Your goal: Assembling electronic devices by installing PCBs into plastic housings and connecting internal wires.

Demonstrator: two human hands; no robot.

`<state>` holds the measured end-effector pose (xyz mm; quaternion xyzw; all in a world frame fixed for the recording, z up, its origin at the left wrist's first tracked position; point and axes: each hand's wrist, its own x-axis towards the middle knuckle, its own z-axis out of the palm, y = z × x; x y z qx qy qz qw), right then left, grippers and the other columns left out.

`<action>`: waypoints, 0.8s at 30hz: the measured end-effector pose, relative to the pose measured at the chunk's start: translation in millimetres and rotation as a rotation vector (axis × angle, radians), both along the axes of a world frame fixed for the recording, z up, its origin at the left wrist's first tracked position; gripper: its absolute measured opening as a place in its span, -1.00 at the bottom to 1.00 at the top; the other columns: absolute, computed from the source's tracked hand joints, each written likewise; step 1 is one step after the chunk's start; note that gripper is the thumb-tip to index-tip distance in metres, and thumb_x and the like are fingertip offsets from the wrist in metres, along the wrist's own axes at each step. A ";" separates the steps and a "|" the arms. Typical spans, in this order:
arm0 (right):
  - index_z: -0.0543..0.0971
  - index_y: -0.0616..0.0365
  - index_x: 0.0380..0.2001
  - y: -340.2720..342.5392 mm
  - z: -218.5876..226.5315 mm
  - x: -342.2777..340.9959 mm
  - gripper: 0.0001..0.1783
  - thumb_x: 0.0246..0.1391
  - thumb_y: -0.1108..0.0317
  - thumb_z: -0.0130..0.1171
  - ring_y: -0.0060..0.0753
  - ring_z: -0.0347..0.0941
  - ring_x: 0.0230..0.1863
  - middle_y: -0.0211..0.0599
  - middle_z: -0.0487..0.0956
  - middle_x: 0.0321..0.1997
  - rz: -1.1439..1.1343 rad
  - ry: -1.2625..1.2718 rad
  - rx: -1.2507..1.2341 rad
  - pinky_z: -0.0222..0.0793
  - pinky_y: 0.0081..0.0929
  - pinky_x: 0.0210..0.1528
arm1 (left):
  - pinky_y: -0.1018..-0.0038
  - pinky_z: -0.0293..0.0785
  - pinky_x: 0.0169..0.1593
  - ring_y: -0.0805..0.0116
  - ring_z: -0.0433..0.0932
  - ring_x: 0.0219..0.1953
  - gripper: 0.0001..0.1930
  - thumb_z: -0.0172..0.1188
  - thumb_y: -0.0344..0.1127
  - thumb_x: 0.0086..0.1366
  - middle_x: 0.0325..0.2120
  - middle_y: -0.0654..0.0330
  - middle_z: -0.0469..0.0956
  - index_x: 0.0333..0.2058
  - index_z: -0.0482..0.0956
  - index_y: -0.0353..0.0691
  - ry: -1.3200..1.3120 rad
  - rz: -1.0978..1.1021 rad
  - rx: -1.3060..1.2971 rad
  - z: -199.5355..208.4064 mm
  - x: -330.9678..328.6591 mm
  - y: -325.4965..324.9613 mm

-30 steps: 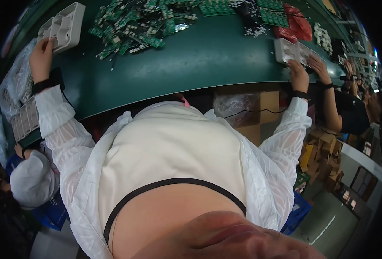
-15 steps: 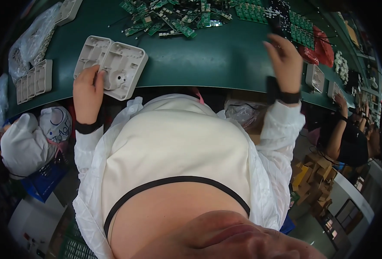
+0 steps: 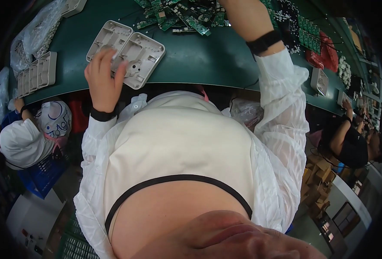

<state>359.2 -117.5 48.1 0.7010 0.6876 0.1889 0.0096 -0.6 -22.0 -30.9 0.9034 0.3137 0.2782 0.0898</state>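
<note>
Two joined trays of a light grey plastic housing (image 3: 145,52), with round posts and compartments inside, lie on the green tabletop at a slant. My left hand (image 3: 103,82) is at the near edge of the left tray. Its fingers reach over the housing, thumb apart from them, and the fingertips are slightly blurred. My right hand (image 3: 245,19) stretches far forward beside a heap of green circuit boards (image 3: 191,26). The top edge of the picture cuts off its fingers, so whatever they touch or hold is hidden.
On the left are a clear bag of small parts (image 3: 33,32) and a stack of grey housings (image 3: 37,74). To the right lie board panels (image 3: 308,35), a red bag (image 3: 327,54) and another housing (image 3: 319,81). People sit at the table on both sides.
My right hand has swung forward and left, from the right side to the circuit board heap. My left hand has shifted slightly right and its thumb is off the housing's inner wall.
</note>
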 end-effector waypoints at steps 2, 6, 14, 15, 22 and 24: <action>0.59 0.10 -0.46 -6.7 5.0 -4.6 -0.93 0.04 0.42 0.14 -0.14 0.60 -0.25 -0.23 0.57 -0.34 0.015 0.103 0.008 0.53 -0.17 -0.23 | 0.11 0.27 0.21 0.11 0.54 0.05 -0.68 0.36 -0.20 0.26 -0.01 0.16 0.61 -0.04 0.63 -0.16 -0.060 -0.041 0.059 6.8 0.4 -15.4; 0.62 0.15 -0.48 -13.1 -18.3 12.4 -0.92 0.04 0.44 0.16 -0.09 0.61 -0.27 -0.17 0.60 -0.37 0.041 0.140 0.008 0.54 -0.19 -0.25 | -0.01 0.07 0.37 0.09 0.43 0.20 -0.72 0.40 -0.18 0.22 0.15 0.19 0.52 -0.13 0.68 -0.13 0.184 -0.187 -0.015 11.1 0.8 -35.7; 0.64 0.21 -0.09 -90.6 -19.9 63.8 -0.85 0.36 0.44 0.16 -0.54 0.55 -0.29 -0.37 0.60 -0.13 -0.265 1.560 0.343 0.45 -0.54 -0.38 | -0.17 -0.01 0.38 0.12 0.51 0.21 -0.82 0.50 -0.23 0.08 0.07 0.26 0.60 -0.43 0.67 -0.09 0.055 -0.219 0.142 -8.1 3.2 -39.9; 0.64 0.21 -0.09 -99.3 -37.2 68.7 -0.85 0.36 0.44 0.16 -0.54 0.55 -0.29 -0.37 0.60 -0.13 -0.256 1.562 0.344 0.45 -0.54 -0.38 | -0.18 -0.01 0.39 0.12 0.51 0.22 -0.83 0.50 -0.24 0.07 0.06 0.26 0.61 -0.43 0.67 -0.09 0.026 -0.247 0.124 -6.6 3.1 -43.9; 0.54 0.24 -0.05 -169.9 -73.4 57.3 -0.85 0.39 0.44 0.11 -0.50 0.57 -0.14 -0.30 0.52 0.02 0.462 3.377 0.460 0.50 -0.62 -0.27 | -0.20 0.00 0.40 0.14 0.52 0.24 -0.84 0.49 -0.28 0.05 0.03 0.28 0.63 -0.45 0.65 -0.09 -0.073 -0.565 -0.012 4.1 52.6 -56.0; 0.55 0.24 -0.05 -179.0 -87.3 52.3 -0.85 0.39 0.44 0.12 -0.48 0.58 -0.12 -0.29 0.53 0.02 0.353 3.323 0.591 0.51 -0.62 -0.25 | -0.21 0.00 0.41 0.14 0.50 0.25 -0.84 0.49 -0.28 0.05 0.05 0.28 0.62 -0.45 0.66 -0.09 -0.068 -0.649 -0.004 1.5 71.4 -56.8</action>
